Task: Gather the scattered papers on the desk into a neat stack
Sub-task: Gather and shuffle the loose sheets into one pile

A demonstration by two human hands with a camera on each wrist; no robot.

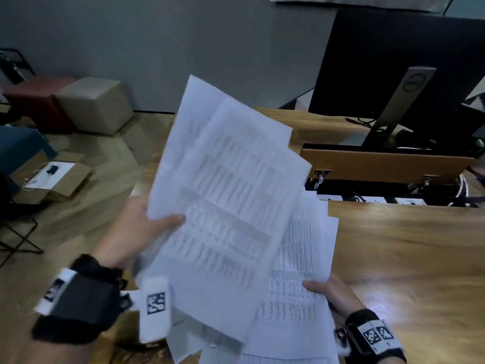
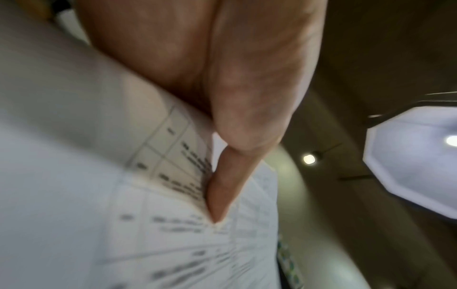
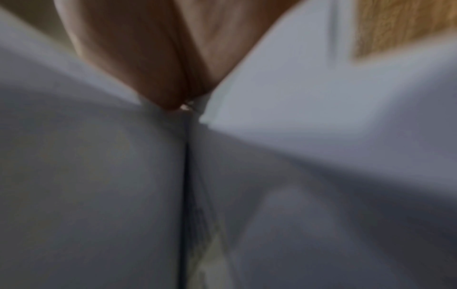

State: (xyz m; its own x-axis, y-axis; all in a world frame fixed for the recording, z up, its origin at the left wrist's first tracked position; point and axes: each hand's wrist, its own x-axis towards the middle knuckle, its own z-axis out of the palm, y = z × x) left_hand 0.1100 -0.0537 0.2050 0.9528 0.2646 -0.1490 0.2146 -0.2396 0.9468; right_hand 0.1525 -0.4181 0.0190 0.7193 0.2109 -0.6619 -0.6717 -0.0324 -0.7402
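My left hand (image 1: 147, 227) pinches a fanned bunch of white printed sheets (image 1: 223, 195), lifted and tilted above the wooden desk (image 1: 406, 245), thumb on top at their left edge. In the left wrist view the thumb (image 2: 222, 191) presses on printed table pages (image 2: 160, 224). My right hand (image 1: 330, 292) grips the lower sheets (image 1: 296, 298) at their right edge, thumb on top, close to the desk. The right wrist view is blurred: fingers (image 3: 148, 58) closed on white paper (image 3: 296, 136). More sheet corners (image 1: 210, 355) stick out below.
A black monitor (image 1: 393, 61) on a silver stand (image 1: 399, 103) stands at the back right, behind a raised wooden flap (image 1: 380, 164) over a cable tray. On the floor to the left are a cardboard box (image 1: 52, 177) and cube stools (image 1: 97, 106).
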